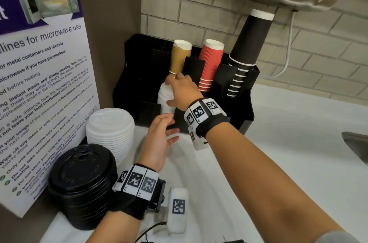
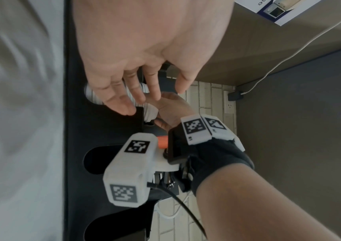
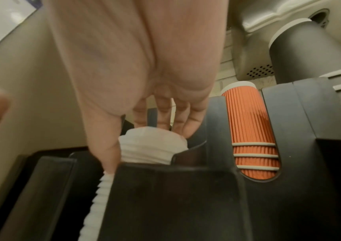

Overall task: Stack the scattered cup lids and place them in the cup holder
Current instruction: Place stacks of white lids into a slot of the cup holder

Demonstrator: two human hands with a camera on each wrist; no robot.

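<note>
White lid stack [image 1: 164, 99] seated in left slot of black cup holder [image 1: 243, 107], gripped by right hand [image 1: 182, 91], thumb and fingers apparently curled round top. Left hand [image 1: 159, 141] held just below, fingers spread, nothing held.

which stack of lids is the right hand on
The white lid stack lying in the black cup holder; the right hand grips it. The taller white stack and the black stack stand untouched on the counter.
</note>
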